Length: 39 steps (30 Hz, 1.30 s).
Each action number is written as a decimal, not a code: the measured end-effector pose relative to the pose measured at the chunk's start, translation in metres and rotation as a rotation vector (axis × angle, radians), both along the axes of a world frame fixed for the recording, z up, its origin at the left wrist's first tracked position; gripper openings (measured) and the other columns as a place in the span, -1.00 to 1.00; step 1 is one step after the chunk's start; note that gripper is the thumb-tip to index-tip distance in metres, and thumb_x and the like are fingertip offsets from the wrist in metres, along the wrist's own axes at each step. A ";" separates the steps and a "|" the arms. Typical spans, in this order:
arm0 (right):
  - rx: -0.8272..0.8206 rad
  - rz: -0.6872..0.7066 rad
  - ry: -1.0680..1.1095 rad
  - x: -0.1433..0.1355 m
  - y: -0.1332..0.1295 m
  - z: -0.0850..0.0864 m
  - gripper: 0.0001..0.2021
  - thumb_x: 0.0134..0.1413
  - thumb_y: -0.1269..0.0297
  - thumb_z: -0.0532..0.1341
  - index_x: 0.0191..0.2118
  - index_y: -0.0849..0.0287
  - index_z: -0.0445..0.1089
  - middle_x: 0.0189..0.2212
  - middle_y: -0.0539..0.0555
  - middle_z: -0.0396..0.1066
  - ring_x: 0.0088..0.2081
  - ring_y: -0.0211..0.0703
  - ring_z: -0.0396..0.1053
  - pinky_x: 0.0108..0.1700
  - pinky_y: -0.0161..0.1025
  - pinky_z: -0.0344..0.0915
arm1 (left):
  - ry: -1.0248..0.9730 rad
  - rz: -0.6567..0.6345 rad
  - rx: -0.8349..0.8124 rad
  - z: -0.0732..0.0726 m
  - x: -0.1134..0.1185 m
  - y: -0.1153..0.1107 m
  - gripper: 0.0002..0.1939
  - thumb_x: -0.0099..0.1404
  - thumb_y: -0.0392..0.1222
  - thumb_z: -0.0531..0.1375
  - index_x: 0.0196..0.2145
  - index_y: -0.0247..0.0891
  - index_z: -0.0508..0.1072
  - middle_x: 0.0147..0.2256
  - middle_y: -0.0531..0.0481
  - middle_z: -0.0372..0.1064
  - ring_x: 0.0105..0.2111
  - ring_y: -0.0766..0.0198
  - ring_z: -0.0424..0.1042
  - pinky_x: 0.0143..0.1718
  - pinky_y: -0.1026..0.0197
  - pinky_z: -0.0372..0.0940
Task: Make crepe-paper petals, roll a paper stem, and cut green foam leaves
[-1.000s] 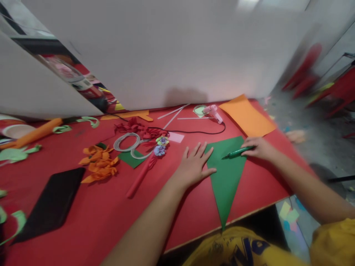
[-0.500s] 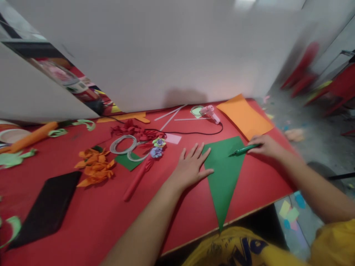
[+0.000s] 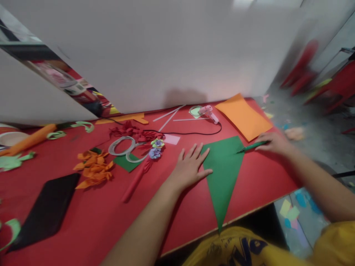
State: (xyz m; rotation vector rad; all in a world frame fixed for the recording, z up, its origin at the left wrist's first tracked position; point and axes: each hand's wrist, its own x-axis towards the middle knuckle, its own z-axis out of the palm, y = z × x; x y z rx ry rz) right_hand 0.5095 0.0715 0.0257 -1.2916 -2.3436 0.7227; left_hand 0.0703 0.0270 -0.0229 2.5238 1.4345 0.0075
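In the head view, the green paper (image 3: 223, 173) lies on the red table (image 3: 183, 221), towards its right-hand end, as a long triangle whose narrow point is aimed at the person and reaches the near edge, just by the yellow shirt (image 3: 238, 245). Its wide end faces the far edge, so its long axis runs from near edge to far edge, almost straight away from the body. The left hand (image 3: 191, 166) is palm down with all fingers spread, thumb and index fingertip over the paper's left side, the rest on the table beside it. The right hand (image 3: 273, 143), near the table's right edge, pinches a green pen-like tool (image 3: 253, 146) between thumb and fingers; how the lower fingers are folded I cannot tell. The tool points left, its long axis lying crosswise to the paper's, with the tip over the paper close to its right side; whether it touches is too small to tell. An orange sheet (image 3: 244, 117) fills the far right corner, a pink glue gun (image 3: 210, 112) beside it near the far edge. Left of the left hand are a red stick (image 3: 135, 183) topped with paper flowers (image 3: 155, 152), a coil of wire (image 3: 110, 147) and orange petals (image 3: 95, 170)
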 end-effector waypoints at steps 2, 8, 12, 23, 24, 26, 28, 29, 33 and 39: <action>0.037 -0.015 -0.007 0.008 0.000 -0.001 -0.69 0.19 -0.05 0.42 -0.14 0.05 0.72 -0.24 0.16 0.65 -0.27 0.05 0.57 -0.20 -0.09 0.47 | -0.005 -0.003 0.003 -0.001 0.000 0.000 -0.09 0.46 0.47 0.02 0.58 0.04 -0.04 0.59 -0.09 -0.33 0.58 -0.20 -0.25 0.48 -0.44 -0.25; 0.065 -0.082 -0.047 0.027 -0.010 0.009 -0.64 0.20 -0.15 0.39 -0.22 0.06 0.70 -0.25 0.17 0.65 -0.27 0.11 0.57 -0.23 -0.04 0.50 | -0.029 -0.011 0.040 -0.005 -0.002 0.000 -0.09 0.45 0.47 0.04 0.58 0.09 -0.05 0.59 -0.09 -0.28 0.57 -0.21 -0.21 0.49 -0.41 -0.25; 0.090 -0.107 -0.068 0.036 -0.013 0.014 -0.65 0.21 -0.15 0.38 -0.22 0.03 0.71 -0.30 0.16 0.66 -0.28 0.13 0.57 -0.22 -0.02 0.51 | -0.015 -0.012 0.037 -0.005 -0.002 0.001 -0.09 0.45 0.46 0.03 0.58 0.09 -0.07 0.60 -0.08 -0.29 0.57 -0.22 -0.21 0.49 -0.41 -0.24; 0.195 -0.196 -0.121 0.054 -0.025 -0.006 -0.70 0.24 -0.01 0.33 -0.10 0.06 0.68 -0.19 0.16 0.64 -0.18 0.10 0.58 -0.07 0.01 0.50 | -0.001 0.004 0.027 0.004 0.000 -0.003 -0.10 0.45 0.44 0.06 0.57 0.05 0.01 0.59 -0.10 -0.27 0.57 -0.21 -0.20 0.48 -0.45 -0.22; 0.215 -0.207 -0.139 0.054 -0.029 -0.006 -0.70 0.25 0.02 0.31 -0.08 0.07 0.67 -0.17 0.18 0.63 -0.15 0.12 0.58 -0.04 0.05 0.50 | -0.003 0.004 0.027 0.005 0.001 -0.004 -0.10 0.45 0.44 0.06 0.57 0.04 0.02 0.59 -0.11 -0.26 0.57 -0.21 -0.20 0.48 -0.45 -0.21; 0.264 -0.231 -0.181 0.046 -0.042 -0.003 -0.71 0.26 0.07 0.29 -0.05 0.07 0.66 -0.09 0.22 0.60 -0.06 0.19 0.57 0.06 0.14 0.48 | -0.007 0.013 0.031 0.009 0.002 -0.006 -0.10 0.44 0.45 0.07 0.56 0.01 0.06 0.58 -0.13 -0.23 0.57 -0.22 -0.18 0.48 -0.45 -0.19; 0.316 -0.263 -0.207 0.022 -0.058 0.001 -0.67 0.24 0.12 0.30 0.05 0.06 0.63 0.05 0.26 0.56 0.08 0.29 0.52 0.17 0.26 0.42 | -0.021 0.020 0.048 0.012 0.006 -0.009 -0.09 0.43 0.44 0.09 0.55 -0.02 0.09 0.58 -0.14 -0.20 0.56 -0.22 -0.16 0.48 -0.44 -0.18; 0.351 -0.287 -0.196 0.004 -0.068 0.002 -0.62 0.24 0.14 0.30 0.13 0.06 0.60 0.12 0.28 0.53 0.15 0.34 0.48 0.22 0.33 0.37 | -0.034 0.011 0.060 0.015 0.008 -0.010 -0.09 0.43 0.44 0.11 0.55 -0.03 0.09 0.58 -0.14 -0.19 0.56 -0.21 -0.16 0.49 -0.43 -0.19; 0.200 -0.064 -0.145 -0.095 -0.106 -0.006 -0.41 0.32 0.09 0.31 0.42 -0.07 0.34 0.38 0.21 0.36 0.36 0.31 0.31 0.39 0.35 0.21 | -0.106 -0.105 0.104 0.019 0.020 -0.011 -0.16 0.46 0.37 0.12 0.54 0.01 0.12 0.57 -0.09 -0.13 0.56 -0.15 -0.15 0.52 -0.38 -0.34; 0.028 0.208 -0.228 -0.163 -0.132 -0.029 0.02 0.21 -0.22 0.38 0.59 0.09 -0.02 0.55 0.29 0.00 0.57 0.31 -0.10 0.56 0.34 -0.20 | -0.119 -0.249 0.041 0.009 0.022 -0.009 -0.22 0.51 0.36 0.06 0.54 0.09 0.09 0.57 -0.02 -0.13 0.57 -0.07 -0.16 0.53 -0.34 -0.32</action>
